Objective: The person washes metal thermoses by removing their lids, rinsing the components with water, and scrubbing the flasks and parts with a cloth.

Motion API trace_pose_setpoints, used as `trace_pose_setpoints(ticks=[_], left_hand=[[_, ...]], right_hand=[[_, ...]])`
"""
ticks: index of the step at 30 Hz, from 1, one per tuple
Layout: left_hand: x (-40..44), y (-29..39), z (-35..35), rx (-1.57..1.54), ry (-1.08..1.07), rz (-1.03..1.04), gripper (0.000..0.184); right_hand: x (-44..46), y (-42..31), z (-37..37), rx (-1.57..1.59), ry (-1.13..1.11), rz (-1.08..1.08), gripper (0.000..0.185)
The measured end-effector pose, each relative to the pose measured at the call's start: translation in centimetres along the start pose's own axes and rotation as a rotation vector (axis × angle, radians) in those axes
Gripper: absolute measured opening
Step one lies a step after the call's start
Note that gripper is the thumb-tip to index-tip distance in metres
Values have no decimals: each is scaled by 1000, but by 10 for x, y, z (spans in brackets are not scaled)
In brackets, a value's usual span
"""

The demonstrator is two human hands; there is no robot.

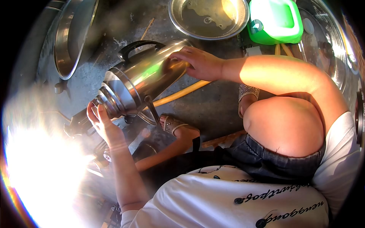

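Note:
A shiny stainless-steel thermos flask [146,76] lies tilted across my view, its stepped neck end pointing down to the left. It has a black handle [140,46] on its upper side and a thin carrying handle [152,111] near the neck. My left hand [102,121] grips the narrow neck end, thumb and fingers around it. Near the base, my right hand [199,62] holds the flask's side with curled fingers. Part of that hand's fingertips blends into the reflections, so I cannot see whether anything lies under them.
A metal basin [173,23] with murky, foamy water stands at the top. Beside it sits a bright green plastic container [276,38]. A large metal pan [61,49] leans at upper left. A yellow hose [181,93] crosses the wet floor. Glare hides the lower left.

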State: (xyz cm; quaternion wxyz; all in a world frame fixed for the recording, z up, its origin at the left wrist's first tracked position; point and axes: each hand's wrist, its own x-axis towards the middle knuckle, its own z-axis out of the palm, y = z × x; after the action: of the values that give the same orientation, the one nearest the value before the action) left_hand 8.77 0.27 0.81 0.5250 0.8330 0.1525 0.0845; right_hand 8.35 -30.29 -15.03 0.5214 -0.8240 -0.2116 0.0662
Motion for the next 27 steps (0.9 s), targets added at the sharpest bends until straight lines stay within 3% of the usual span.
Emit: trace_pose_setpoints(ticks=[9, 14, 16, 21, 23, 25, 27], left_hand=[[0, 1, 2, -1, 12, -8, 57], [2, -6, -3, 108, -62, 102, 55], [0, -6, -1, 111, -68, 121, 56], [-2, -3, 2, 132, -51, 112, 58], [-4, 0, 4, 80, -75, 113, 58], [-4, 0, 5, 27, -102, 114, 58], [-5, -1, 5, -4, -146, 121, 58]], right_hand=[[4, -7, -1, -5, 4, 50, 59], [11, -35, 3, -33, 54, 66, 61], [25, -51, 5, 92, 134, -201, 63], [30, -53, 9, 45, 95, -278, 68], [26, -23, 13, 13, 98, -60, 64], [23, -15, 4, -49, 41, -112, 60], [21, -16, 4, 24, 138, -141, 50]])
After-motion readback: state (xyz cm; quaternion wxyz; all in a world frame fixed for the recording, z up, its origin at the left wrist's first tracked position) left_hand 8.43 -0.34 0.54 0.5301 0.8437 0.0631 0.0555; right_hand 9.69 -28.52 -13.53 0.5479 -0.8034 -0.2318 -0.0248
